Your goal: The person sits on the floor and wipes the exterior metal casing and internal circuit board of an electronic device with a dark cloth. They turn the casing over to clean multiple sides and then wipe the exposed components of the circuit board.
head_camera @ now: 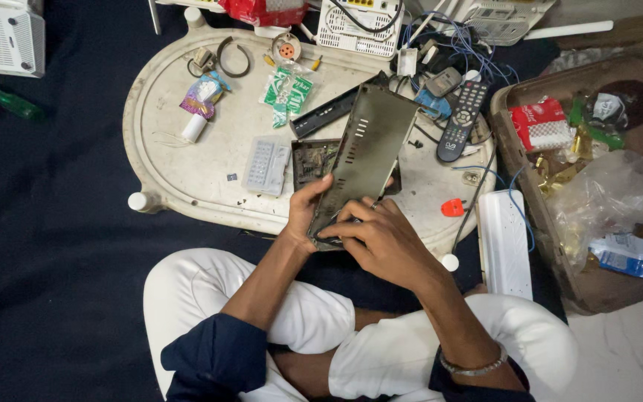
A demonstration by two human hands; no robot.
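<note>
Crossed legs [336,335] frame both hands clamped on a metal cover [366,152]. Left hand [305,212] grips its edge while right hand [381,238] presses the near end, tilting it off the tray [187,164].

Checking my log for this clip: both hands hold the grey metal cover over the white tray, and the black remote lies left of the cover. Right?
Not quite. In the head view the black remote lies right of the metal cover, not left. Both the left hand and right hand do hold it over the white tray.
</note>
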